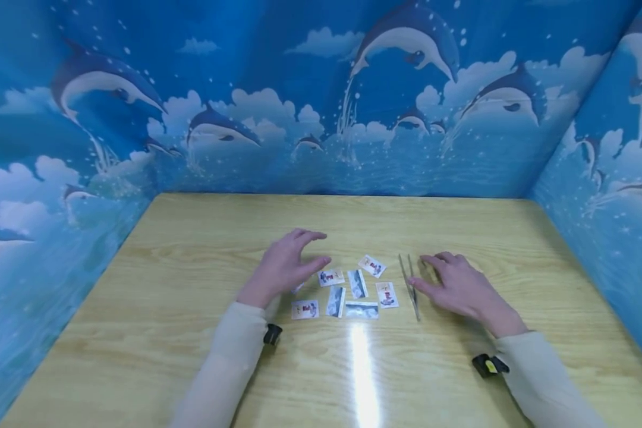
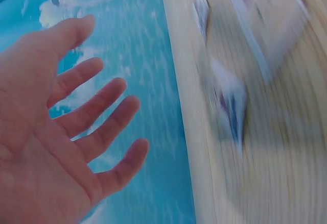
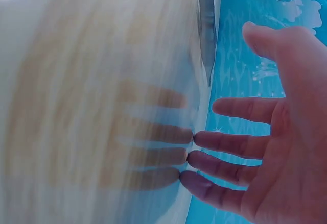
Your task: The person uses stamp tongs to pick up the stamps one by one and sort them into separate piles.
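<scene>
My left hand (image 1: 283,264) hovers at the left of a group of small printed paper pieces, fingers loosely spread and holding nothing. One piece (image 1: 331,277) lies just past its thumb, and another, mostly hidden, sits below the palm. In the left wrist view, blurred paper pieces (image 2: 230,104) lie beside the spread fingers. Metal tweezers (image 1: 415,306) lie with their tips apart, right of the paper pieces. My right hand (image 1: 460,288) is over the table beside them, its thumb overlapping the tweezers in the head view. In the right wrist view, several fingertips (image 3: 196,183) meet their reflections on the tabletop.
Red-figured pieces (image 1: 387,295) and blue-grey landscape pieces (image 1: 361,310) lie flat on the light wood table (image 1: 192,356). A dolphin-print curtain (image 1: 321,154) stands along the table's back and sides. Light glares off the table's front middle.
</scene>
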Available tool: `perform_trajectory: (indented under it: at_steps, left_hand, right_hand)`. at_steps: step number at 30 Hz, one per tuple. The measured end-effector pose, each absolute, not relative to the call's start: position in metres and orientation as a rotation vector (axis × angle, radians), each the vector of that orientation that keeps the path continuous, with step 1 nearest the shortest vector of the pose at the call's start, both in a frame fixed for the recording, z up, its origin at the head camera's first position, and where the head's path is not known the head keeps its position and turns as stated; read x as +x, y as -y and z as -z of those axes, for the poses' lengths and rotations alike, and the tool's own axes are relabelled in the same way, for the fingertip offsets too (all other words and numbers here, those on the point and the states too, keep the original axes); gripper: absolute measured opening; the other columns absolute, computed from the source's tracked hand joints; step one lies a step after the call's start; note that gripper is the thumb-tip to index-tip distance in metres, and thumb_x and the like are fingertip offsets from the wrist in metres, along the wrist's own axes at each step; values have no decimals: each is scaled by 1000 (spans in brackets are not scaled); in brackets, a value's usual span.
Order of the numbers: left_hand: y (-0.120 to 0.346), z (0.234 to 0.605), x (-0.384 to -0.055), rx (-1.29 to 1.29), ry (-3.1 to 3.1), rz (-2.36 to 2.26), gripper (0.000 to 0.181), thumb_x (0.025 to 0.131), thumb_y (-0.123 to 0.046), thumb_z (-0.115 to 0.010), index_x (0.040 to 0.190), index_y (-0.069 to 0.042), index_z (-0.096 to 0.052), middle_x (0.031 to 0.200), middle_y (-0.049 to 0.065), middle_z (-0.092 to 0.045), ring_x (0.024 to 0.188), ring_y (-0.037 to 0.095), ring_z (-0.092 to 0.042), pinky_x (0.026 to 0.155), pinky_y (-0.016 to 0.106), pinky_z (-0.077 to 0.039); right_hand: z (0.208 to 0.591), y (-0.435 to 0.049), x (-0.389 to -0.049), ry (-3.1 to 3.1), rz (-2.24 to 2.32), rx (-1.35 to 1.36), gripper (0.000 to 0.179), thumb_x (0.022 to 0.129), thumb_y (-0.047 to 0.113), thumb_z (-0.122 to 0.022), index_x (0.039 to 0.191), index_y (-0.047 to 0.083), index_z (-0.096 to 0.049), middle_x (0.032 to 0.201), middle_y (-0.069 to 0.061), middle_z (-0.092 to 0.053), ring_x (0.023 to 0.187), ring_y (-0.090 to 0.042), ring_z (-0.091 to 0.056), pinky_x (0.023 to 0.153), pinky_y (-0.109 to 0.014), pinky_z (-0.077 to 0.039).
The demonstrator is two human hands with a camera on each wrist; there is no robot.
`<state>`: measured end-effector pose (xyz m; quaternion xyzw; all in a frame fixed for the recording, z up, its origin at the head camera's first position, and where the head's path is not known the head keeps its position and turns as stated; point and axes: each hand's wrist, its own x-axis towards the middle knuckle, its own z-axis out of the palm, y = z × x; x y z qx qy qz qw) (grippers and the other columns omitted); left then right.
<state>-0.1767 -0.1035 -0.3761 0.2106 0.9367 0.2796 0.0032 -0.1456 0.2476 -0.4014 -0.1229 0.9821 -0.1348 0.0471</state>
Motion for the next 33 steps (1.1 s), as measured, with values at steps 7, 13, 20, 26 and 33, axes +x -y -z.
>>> perform_trajectory:
  at_steps: [7, 13, 20, 26, 33]
  left_hand:
    - [70, 383, -184, 705, -2789, -893, 51, 97, -40, -69, 142, -19, -59, 142, 5, -62, 126, 27, -61, 104, 47, -52]
    - [43, 389, -192, 800, -2718, -822, 50, 97, -36, -69, 142, -18, -59, 140, 7, -63, 122, 25, -63, 103, 47, -52]
    - [25, 390, -200, 781, -2700, -714, 48, 96, -35, -71, 141, -19, -60, 136, 6, -59, 120, 22, -60, 103, 48, -51]
    - [19, 396, -206, 707, -2696, -605, 44, 96, -38, -72, 138, -26, -63, 134, 1, -58, 119, 19, -57, 106, 49, -46]
    - [18, 397, -209, 695, -2712, -570, 39, 94, -35, -74, 132, -28, -67, 135, 2, -58, 124, 21, -55, 107, 51, -44]
  right_hand:
    - [402, -238, -148, -2963, 502, -376, 78, 97, 61, -58, 142, -2, -56, 130, -32, -56, 108, -44, -62, 90, -59, -53]
    - [404, -234, -153, -2945, 503, -363, 75, 94, 56, -65, 141, -3, -56, 121, -28, -55, 93, -32, -62, 79, -50, -55]
    - [404, -229, -158, -2967, 492, -377, 67, 94, 44, -69, 138, -5, -57, 116, -29, -54, 86, -31, -61, 73, -48, -55]
    - [405, -229, -156, -2966, 520, -387, 55, 92, 29, -67, 135, -5, -58, 115, -30, -54, 79, -28, -56, 63, -38, -51]
    - [408, -231, -161, -3010, 522, -452, 49, 86, 19, -66, 129, -5, -60, 95, -20, -58, 71, -24, -51, 59, -34, -43]
